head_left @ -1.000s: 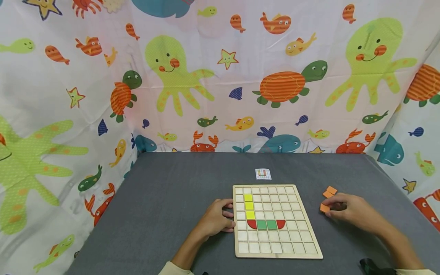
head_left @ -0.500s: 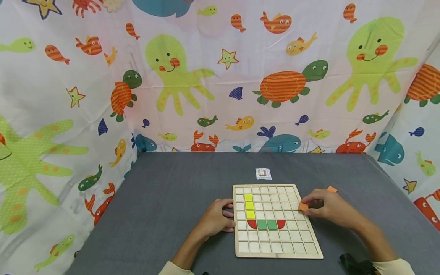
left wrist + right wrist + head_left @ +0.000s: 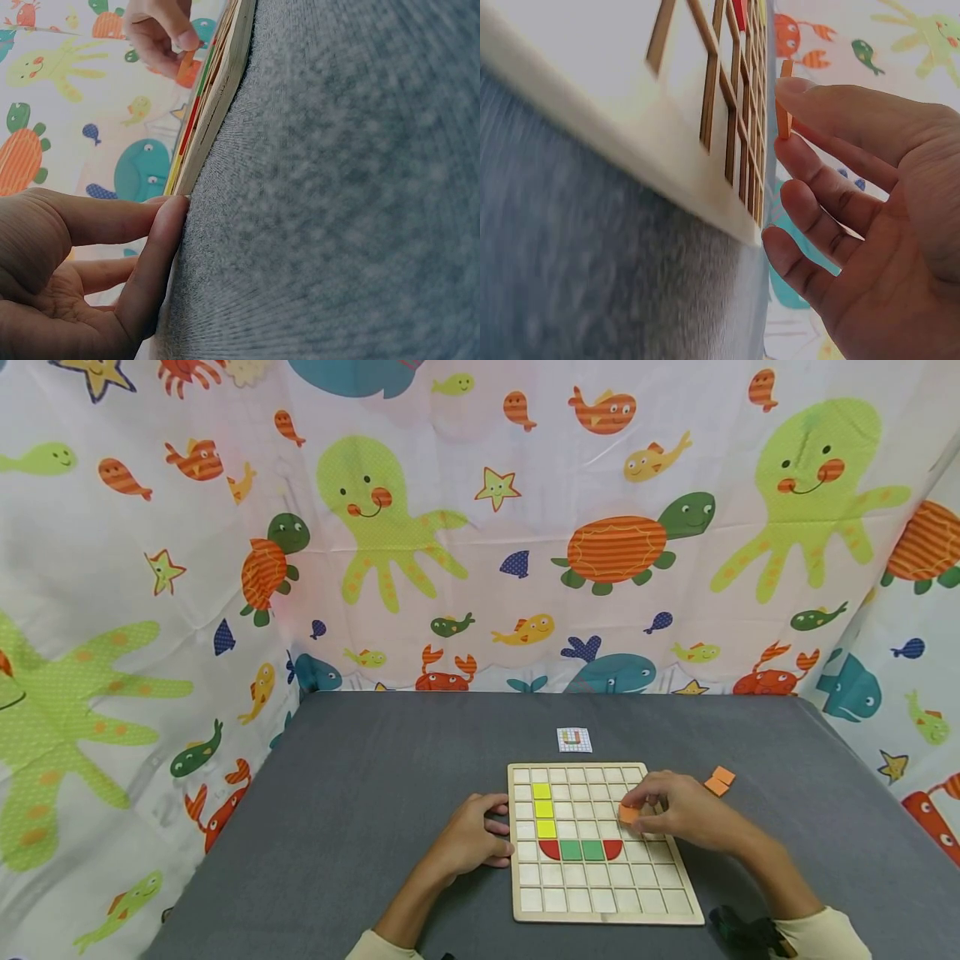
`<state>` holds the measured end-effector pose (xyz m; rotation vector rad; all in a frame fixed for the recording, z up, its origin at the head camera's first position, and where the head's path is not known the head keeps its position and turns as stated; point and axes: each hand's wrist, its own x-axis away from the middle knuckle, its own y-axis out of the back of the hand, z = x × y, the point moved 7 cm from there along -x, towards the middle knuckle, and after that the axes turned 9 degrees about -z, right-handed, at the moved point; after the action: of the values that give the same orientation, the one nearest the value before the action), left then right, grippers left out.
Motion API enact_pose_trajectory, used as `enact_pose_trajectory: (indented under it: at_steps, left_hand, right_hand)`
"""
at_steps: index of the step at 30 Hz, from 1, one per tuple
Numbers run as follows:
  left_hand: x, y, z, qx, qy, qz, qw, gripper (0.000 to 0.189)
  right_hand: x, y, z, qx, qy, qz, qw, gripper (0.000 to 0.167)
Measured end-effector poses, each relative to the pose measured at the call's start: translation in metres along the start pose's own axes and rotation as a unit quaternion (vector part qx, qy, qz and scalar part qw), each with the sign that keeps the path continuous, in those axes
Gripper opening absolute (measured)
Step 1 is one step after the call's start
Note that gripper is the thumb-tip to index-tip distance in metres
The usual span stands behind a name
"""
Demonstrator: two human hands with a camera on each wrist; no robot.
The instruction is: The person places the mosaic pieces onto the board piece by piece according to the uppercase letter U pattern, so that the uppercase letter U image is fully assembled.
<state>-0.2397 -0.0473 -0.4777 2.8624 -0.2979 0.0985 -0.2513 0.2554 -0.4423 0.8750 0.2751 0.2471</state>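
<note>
My right hand (image 3: 686, 806) holds an orange square tile (image 3: 628, 813) above the right part of a wooden grid board (image 3: 600, 918). In the right wrist view the orange tile (image 3: 784, 112) stands on edge, pinched between thumb and fingertip. My left hand (image 3: 472, 837) rests at the board's left edge, thumb and fingertips touching it; the left wrist view shows the fingertips against the board's side (image 3: 214, 120). Set in the grid are a column of yellow square tiles (image 3: 544, 809), two green squares (image 3: 572, 850) and two rounded red tiles (image 3: 612, 850) in a row.
Loose orange tiles (image 3: 720, 781) lie on the grey table (image 3: 390, 760), right of the board. Behind the board is a small white card (image 3: 574, 740) with a coloured grid pattern. A curtain (image 3: 480, 552) printed with sea animals hangs around the table.
My right hand has lifted an orange tile from the table right of the board and moved left with it over the grid. The left hand has stayed at the board's edge.
</note>
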Motion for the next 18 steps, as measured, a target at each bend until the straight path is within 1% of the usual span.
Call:
enact_pose_trajectory:
  at_steps: [5, 11, 18]
  left_hand:
    - [0.0, 0.0, 0.0, 0.005, 0.002, 0.002, 1.0, 0.073]
    - [-0.001, 0.0, 0.002, 0.005, 0.003, 0.003, 1.0, 0.073]
    - [-0.002, 0.0, 0.003, 0.002, 0.001, 0.001, 1.0, 0.073]
  right_hand:
    - [-0.005, -0.009, 0.008, -0.014, 0.026, 0.015, 0.9994, 0.023]
    - [-0.008, -0.017, 0.013, -0.038, 0.043, 0.032, 0.9978, 0.021]
    - [-0.011, -0.022, 0.014, -0.021, 0.042, 0.047, 0.9978, 0.022]
